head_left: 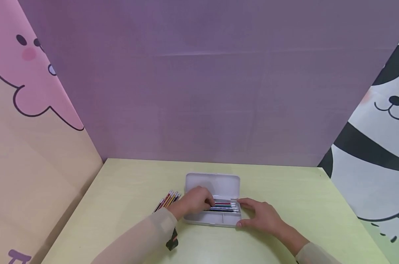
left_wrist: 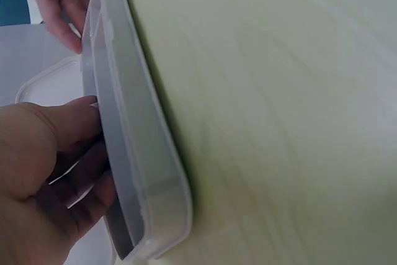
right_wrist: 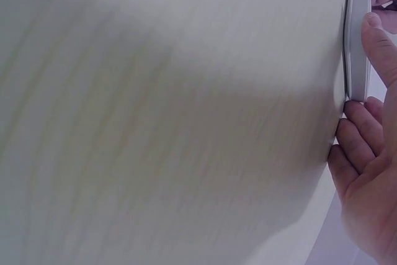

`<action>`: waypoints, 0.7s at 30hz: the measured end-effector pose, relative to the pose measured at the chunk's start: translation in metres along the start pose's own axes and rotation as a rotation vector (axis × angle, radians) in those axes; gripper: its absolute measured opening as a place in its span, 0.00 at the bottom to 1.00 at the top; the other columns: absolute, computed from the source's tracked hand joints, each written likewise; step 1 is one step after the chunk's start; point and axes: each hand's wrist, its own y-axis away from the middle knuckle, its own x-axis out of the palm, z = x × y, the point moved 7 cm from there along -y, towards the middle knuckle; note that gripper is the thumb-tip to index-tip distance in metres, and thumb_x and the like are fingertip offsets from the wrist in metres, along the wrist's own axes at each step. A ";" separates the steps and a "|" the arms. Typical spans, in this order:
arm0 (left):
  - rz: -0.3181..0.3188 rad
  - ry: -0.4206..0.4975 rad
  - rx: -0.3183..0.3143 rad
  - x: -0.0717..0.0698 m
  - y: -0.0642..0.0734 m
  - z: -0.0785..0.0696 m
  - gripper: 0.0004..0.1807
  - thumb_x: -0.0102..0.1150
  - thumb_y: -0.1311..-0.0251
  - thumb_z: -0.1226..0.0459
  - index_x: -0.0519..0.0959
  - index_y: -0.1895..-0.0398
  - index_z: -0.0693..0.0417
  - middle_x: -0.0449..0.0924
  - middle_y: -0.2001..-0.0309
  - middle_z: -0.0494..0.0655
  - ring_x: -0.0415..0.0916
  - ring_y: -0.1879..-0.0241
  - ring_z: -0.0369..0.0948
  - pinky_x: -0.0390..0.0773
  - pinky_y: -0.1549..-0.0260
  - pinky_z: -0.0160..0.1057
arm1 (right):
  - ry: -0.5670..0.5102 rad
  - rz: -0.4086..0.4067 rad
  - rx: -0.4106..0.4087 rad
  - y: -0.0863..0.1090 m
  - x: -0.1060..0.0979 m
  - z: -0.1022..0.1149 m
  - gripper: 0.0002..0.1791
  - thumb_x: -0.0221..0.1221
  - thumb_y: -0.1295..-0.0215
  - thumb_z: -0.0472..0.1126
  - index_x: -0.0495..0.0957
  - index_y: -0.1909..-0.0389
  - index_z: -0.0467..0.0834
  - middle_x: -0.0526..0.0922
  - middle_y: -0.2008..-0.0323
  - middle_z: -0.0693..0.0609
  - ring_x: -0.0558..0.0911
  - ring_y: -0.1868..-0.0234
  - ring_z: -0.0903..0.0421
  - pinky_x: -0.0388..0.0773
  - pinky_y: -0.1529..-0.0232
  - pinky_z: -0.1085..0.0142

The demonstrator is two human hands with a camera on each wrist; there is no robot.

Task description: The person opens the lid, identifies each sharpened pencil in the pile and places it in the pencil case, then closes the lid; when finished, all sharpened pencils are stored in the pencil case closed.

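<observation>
A white pencil case point(head_left: 230, 219) lies on the table with its lid point(head_left: 216, 183) tipped back. Several pencils point(head_left: 226, 207) lie side by side in its rear compartment. My left hand point(head_left: 196, 200) reaches into the case, thumb and fingers curled down in a pinch at a pencil; the case wall hides the fingertips in the left wrist view. My right hand point(head_left: 263, 216) grips the case's right end, thumb at the front corner and fingers at the back one. In the right wrist view that thumb point(right_wrist: 377, 44) presses the case's side.
More pencils point(head_left: 169, 200) lie in a bundle on the table, left of the case and partly behind my left forearm. A small dark object point(head_left: 172, 241) shows under the left sleeve. A purple panel point(head_left: 212, 110) rises behind the table point(head_left: 133, 183).
</observation>
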 end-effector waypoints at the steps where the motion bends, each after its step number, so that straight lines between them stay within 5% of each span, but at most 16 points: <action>1: -0.005 -0.007 0.000 0.000 0.000 0.000 0.07 0.70 0.40 0.69 0.92 0.64 0.47 0.87 0.67 0.32 0.75 0.66 0.28 0.76 0.57 0.29 | -0.001 -0.001 0.000 0.000 0.000 0.000 0.46 0.76 0.58 0.68 0.79 0.36 0.54 0.86 0.42 0.52 0.83 0.39 0.44 0.77 0.42 0.44; 21: -0.059 0.171 0.002 0.000 0.012 0.017 0.06 0.70 0.38 0.66 0.91 0.60 0.47 0.89 0.63 0.36 0.75 0.65 0.28 0.76 0.61 0.29 | 0.020 0.004 -0.005 0.002 -0.001 0.001 0.46 0.76 0.58 0.69 0.78 0.36 0.53 0.86 0.42 0.52 0.83 0.41 0.43 0.78 0.43 0.44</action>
